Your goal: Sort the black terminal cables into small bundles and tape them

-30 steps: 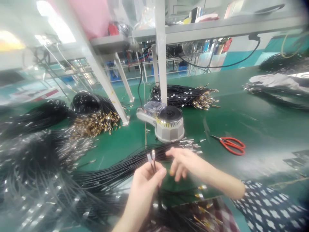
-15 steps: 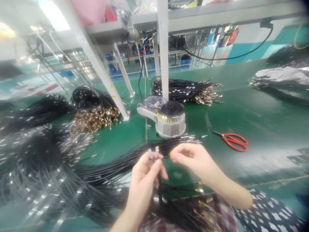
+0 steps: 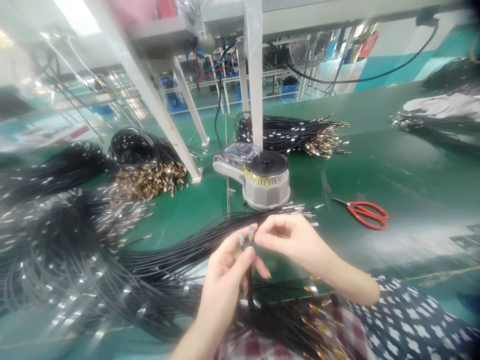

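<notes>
My left hand (image 3: 228,272) pinches two thin black cables, their silver-tipped ends (image 3: 245,235) sticking up above my fingers. Pressed right against those tips, my right hand (image 3: 290,237) is closed in a pinch on one cable end. Below both hands a loose bundle of black cables (image 3: 180,250) runs across the green table (image 3: 393,170) toward my lap. Just beyond my hands stands a grey tape dispenser (image 3: 262,177) with a black round top.
Red-handled scissors (image 3: 365,212) lie to the right. Coiled black cable bundles with gold terminals (image 3: 146,165) sit at left, another bundle (image 3: 296,132) lies behind the dispenser. White frame posts (image 3: 255,75) rise from the table. More cables and a grey cloth (image 3: 438,107) lie far right.
My right hand rose from the table bundle and closed in against the cable tips held by my left hand. The view tilted slightly downward.
</notes>
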`<state>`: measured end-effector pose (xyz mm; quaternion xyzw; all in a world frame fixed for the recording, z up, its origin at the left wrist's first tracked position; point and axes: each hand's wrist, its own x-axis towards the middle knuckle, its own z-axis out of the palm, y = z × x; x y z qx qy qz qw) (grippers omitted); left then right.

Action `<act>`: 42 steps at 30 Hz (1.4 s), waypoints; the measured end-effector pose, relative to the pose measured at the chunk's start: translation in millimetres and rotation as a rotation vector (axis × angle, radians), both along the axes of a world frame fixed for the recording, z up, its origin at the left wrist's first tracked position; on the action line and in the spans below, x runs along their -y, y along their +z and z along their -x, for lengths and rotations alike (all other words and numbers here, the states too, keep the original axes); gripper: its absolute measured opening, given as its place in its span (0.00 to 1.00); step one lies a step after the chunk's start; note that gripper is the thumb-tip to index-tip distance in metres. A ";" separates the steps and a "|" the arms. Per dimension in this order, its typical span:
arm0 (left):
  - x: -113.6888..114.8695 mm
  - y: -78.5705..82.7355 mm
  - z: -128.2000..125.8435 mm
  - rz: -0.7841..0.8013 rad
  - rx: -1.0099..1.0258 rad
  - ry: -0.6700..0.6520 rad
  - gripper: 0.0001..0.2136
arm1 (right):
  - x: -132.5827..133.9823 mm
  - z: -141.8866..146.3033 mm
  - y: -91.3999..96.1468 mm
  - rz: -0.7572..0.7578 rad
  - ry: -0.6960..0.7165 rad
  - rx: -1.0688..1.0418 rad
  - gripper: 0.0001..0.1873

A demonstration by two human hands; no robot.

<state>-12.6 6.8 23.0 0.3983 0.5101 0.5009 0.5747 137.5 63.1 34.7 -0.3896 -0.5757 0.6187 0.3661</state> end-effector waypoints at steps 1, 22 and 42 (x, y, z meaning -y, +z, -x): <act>0.1 0.2 0.0 0.002 0.006 0.001 0.22 | 0.0 0.2 -0.3 0.000 0.002 0.000 0.11; 1.9 -3.2 -5.1 -0.026 0.006 0.100 0.19 | 10.9 15.3 -3.7 0.053 -0.111 -0.140 0.16; -4.2 2.1 4.8 -0.040 0.087 0.144 0.12 | 6.9 14.9 -3.2 0.026 -0.162 -0.109 0.09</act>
